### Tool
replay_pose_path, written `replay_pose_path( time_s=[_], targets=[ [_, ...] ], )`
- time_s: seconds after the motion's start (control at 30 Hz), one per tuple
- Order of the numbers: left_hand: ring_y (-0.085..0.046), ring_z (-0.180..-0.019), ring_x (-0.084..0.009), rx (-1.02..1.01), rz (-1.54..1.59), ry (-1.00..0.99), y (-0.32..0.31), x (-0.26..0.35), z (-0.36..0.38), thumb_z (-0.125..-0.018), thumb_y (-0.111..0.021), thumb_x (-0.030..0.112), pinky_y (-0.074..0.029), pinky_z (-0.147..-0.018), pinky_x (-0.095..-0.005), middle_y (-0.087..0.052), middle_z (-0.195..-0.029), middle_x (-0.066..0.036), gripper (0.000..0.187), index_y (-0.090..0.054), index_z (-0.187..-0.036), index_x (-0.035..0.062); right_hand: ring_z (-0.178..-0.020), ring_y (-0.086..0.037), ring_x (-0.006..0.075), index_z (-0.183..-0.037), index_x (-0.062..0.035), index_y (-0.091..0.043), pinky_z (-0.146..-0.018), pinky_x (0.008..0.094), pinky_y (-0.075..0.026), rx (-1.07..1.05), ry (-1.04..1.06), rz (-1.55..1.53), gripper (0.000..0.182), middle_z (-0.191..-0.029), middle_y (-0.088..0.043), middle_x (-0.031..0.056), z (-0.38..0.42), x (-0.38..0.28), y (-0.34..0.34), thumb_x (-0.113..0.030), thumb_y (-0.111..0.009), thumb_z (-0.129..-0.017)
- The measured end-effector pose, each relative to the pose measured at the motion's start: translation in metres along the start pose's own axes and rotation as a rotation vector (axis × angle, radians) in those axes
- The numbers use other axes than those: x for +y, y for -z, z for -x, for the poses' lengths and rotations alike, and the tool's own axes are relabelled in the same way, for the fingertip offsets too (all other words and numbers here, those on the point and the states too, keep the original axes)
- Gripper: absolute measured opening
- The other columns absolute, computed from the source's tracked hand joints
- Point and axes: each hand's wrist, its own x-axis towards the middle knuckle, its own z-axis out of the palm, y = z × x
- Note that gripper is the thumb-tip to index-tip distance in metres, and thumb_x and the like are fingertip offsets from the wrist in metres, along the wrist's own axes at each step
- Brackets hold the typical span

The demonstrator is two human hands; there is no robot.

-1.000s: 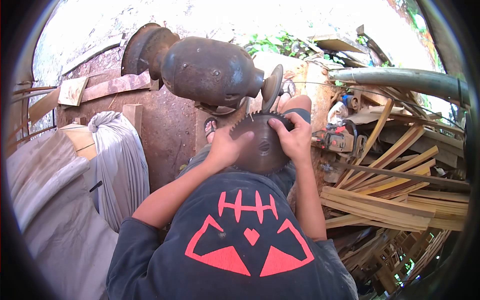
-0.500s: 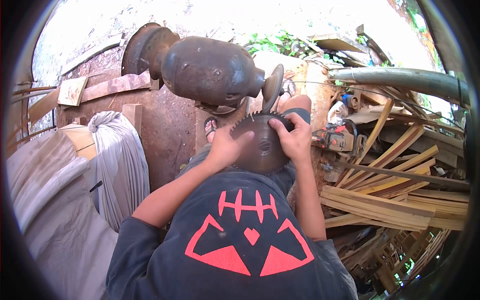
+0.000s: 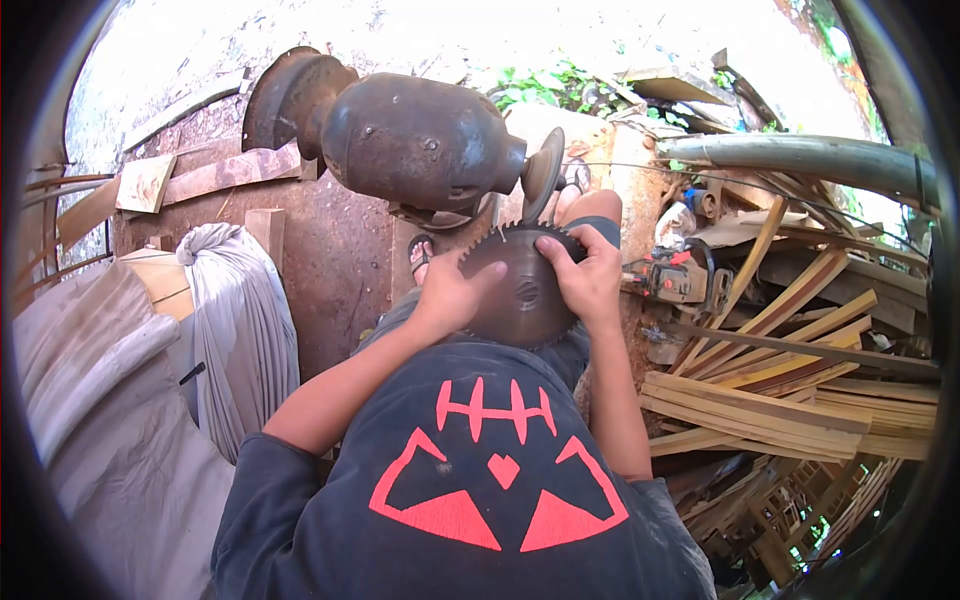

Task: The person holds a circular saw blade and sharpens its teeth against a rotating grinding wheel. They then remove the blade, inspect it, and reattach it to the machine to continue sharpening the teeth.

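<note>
A dark, toothed circular saw blade [image 3: 522,290] is held tilted over my lap, its centre hole facing me. My left hand [image 3: 455,292] grips its left side, thumb laid on the face and the other fingers hidden behind. On the right, my right hand [image 3: 588,272] pinches the upper rim, thumb on the face. The blade's top teeth meet the lower edge of a thin grinding wheel [image 3: 544,175] in this view. That wheel sits on the shaft of a rusty bench grinder motor [image 3: 420,140].
A chainsaw [image 3: 680,278] lies to the right beside stacked wood strips [image 3: 760,410]. Grey cloth [image 3: 235,320] drapes something at the left. A metal pipe [image 3: 800,155] crosses the upper right, and a wide flange [image 3: 285,100] is on the motor's far end.
The saw blade has shifted very slightly left between my hands. Both hands keep the same hold.
</note>
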Motion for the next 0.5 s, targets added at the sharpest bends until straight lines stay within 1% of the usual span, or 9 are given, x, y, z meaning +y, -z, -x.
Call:
replay_pose_path(
  time_s=[0.17,0.27,0.37,0.47,0.5],
  targets=[
    [-0.068,-0.086,-0.0154,-0.016,0.067,-0.017,0.001,-0.003,0.001,-0.091,-0.075,0.019,-0.057,-0.078,-0.031,-0.072,-0.102,-0.012,0.037,-0.066,-0.116,-0.0062,-0.065,-0.068,0.0328,-0.085,0.0044,-0.069,-0.064,0.0402,-0.052,-0.025,-0.031,-0.006,0.042,-0.071,-0.067,0.023,-0.001,-0.003,0.002,-0.034,-0.083,-0.076],
    [-0.067,-0.086,-0.015,-0.015,0.05,0.003,0.002,-0.014,-0.004,-0.092,-0.075,0.019,-0.057,-0.078,-0.0309,-0.072,-0.101,-0.01,0.036,-0.066,-0.116,-0.006,-0.067,-0.068,0.0356,-0.085,0.0047,-0.069,-0.066,0.0415,-0.052,-0.059,-0.049,0.024,0.042,-0.073,-0.068,0.024,-0.001,-0.016,0.009,-0.034,-0.083,-0.075],
    [-0.069,-0.077,-0.0157,-0.013,0.203,-0.03,-0.003,-0.013,0.001,-0.089,-0.076,0.02,-0.056,-0.07,-0.0307,-0.074,-0.093,-0.012,0.033,-0.068,-0.106,-0.0073,-0.068,-0.068,0.0376,-0.084,0.0048,-0.07,-0.066,0.0423,-0.052,-0.081,-0.015,0.1,0.042,-0.073,-0.068,0.0246,-0.002,-0.014,0.011,-0.034,-0.082,-0.075],
    [-0.068,-0.088,-0.0171,-0.146,0.246,0.108,-0.001,-0.019,0.0,-0.092,-0.073,0.013,-0.057,-0.08,-0.0317,-0.071,-0.105,-0.011,0.033,-0.065,-0.118,-0.0062,-0.068,-0.067,0.0386,-0.083,0.0049,-0.069,-0.066,0.0426,-0.052,-0.139,0.056,0.171,0.043,-0.072,-0.066,0.025,-0.008,-0.005,0.015,-0.035,-0.083,-0.075],
    [-0.068,-0.089,-0.0174,-0.146,0.275,0.116,-0.001,-0.018,0.001,-0.092,-0.073,0.013,-0.057,-0.08,-0.0317,-0.071,-0.106,-0.011,0.034,-0.064,-0.118,-0.0062,-0.068,-0.067,0.0388,-0.082,0.0049,-0.069,-0.066,0.0427,-0.052,-0.164,0.042,0.175,0.043,-0.071,-0.066,0.0251,-0.008,-0.007,0.016,-0.035,-0.083,-0.075]
  ],
)
